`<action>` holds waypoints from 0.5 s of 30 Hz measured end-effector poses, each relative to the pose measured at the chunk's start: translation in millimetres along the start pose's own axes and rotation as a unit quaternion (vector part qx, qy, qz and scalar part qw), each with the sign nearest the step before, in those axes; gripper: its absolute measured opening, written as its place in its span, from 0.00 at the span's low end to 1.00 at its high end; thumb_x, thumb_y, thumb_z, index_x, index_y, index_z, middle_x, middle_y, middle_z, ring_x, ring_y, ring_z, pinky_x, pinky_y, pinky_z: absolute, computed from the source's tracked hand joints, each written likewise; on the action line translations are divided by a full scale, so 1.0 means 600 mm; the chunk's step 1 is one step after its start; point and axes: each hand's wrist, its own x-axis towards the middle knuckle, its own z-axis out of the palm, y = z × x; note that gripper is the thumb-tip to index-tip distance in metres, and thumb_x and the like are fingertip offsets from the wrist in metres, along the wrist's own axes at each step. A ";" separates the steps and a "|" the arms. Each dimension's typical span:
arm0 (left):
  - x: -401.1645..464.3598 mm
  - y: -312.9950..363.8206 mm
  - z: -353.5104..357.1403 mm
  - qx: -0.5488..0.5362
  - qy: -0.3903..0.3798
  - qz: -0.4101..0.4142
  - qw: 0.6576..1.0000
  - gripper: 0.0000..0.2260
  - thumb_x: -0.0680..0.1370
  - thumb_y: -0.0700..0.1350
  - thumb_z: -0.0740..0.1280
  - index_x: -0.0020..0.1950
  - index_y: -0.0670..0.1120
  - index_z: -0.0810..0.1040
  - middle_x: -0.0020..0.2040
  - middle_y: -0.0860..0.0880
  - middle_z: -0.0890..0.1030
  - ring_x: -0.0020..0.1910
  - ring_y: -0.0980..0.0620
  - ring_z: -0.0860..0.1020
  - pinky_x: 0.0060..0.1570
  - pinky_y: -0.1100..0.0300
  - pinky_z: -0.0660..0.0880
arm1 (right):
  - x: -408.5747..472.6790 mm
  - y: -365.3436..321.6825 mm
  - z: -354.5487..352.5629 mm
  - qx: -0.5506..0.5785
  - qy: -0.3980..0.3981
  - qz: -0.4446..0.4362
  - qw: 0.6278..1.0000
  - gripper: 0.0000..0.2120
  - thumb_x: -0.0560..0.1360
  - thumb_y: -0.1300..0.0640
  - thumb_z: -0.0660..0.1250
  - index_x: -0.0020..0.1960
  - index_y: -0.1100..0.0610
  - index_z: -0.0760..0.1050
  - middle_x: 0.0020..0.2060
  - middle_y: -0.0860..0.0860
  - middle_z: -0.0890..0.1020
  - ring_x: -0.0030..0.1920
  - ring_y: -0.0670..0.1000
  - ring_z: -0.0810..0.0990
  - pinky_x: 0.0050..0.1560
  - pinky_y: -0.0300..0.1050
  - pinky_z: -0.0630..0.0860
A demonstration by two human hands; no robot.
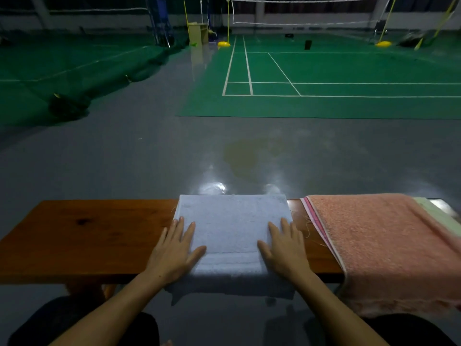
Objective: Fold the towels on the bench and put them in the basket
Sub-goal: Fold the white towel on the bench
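A pale blue towel (232, 221) lies folded across the middle of the wooden bench (87, 236), its near edge hanging over the front. My left hand (174, 248) lies flat on the towel's left edge with straight fingers. On the right edge my right hand (284, 248) presses flat the same way. A pink towel (379, 240) drapes over the bench to the right, with a pale green one (439, 216) partly showing beyond it. No basket is in view.
Beyond the bench stretches grey floor (149, 158), then a green badminton court (324, 71) with nets and yellow post bases. A dark bundle of netting (67, 106) lies on the floor at the far left. My knees show below the bench.
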 end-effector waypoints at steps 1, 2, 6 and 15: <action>0.002 0.001 -0.003 -0.002 -0.002 -0.004 1.000 0.47 0.72 0.77 0.31 0.86 0.52 0.42 0.85 0.45 0.38 0.84 0.45 0.38 0.81 0.46 0.40 | -0.006 0.008 -0.013 0.001 0.013 0.021 1.000 0.31 0.83 0.36 0.56 0.81 0.50 0.59 0.82 0.58 0.58 0.81 0.61 0.57 0.80 0.60 0.57; 0.003 0.005 -0.008 -0.008 0.003 -0.005 1.000 0.48 0.72 0.77 0.31 0.86 0.52 0.44 0.85 0.45 0.41 0.84 0.45 0.40 0.81 0.47 0.41 | -0.012 0.016 -0.023 0.000 0.025 0.041 0.999 0.29 0.82 0.38 0.58 0.79 0.50 0.62 0.79 0.57 0.63 0.78 0.59 0.64 0.77 0.57 0.64; 0.011 0.043 -0.027 -0.092 0.034 0.015 0.995 0.49 0.73 0.79 0.35 0.84 0.52 0.58 0.85 0.48 0.56 0.84 0.47 0.53 0.81 0.49 0.52 | -0.033 0.032 -0.050 -0.007 0.062 0.102 0.993 0.23 0.83 0.41 0.62 0.73 0.51 0.68 0.70 0.53 0.75 0.66 0.54 0.76 0.66 0.50 0.75; 0.045 0.166 -0.042 -0.231 0.061 0.079 0.968 0.23 0.83 0.65 0.60 0.75 0.56 0.73 0.74 0.55 0.76 0.69 0.54 0.75 0.68 0.55 0.74 | -0.016 0.050 -0.054 0.111 -0.027 0.210 0.971 0.21 0.79 0.37 0.68 0.61 0.52 0.77 0.55 0.52 0.80 0.55 0.55 0.82 0.62 0.53 0.79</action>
